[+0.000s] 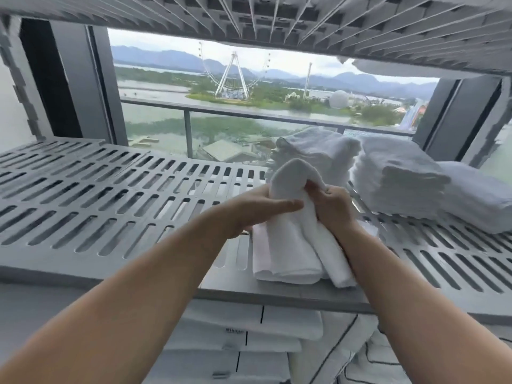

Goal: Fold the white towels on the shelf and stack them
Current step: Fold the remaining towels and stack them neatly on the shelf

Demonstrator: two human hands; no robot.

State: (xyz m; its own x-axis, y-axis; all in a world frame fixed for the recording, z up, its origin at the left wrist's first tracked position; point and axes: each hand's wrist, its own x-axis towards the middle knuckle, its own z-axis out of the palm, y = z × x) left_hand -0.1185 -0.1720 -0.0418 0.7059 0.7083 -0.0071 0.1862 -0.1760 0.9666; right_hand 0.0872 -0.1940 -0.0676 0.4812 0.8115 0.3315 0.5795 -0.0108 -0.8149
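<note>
Mid-fold | both hands – left hand, right hand – clamped on soft white terry towel at grey slotted plastic shelf front edge | folded white towel stacks at right – more apparently left

Probably hotel linen storage; slotted shelf, towel stacks.

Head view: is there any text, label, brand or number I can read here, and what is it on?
Nothing can be read for certain.
Dark printed mark on the folded white linen on the shelf below: too blurred to read.
Small grey tags on the lower linen stack: no legible text.
White towel in both hands, the towel stacks and the slotted grey shelf: no markings visible.
</note>
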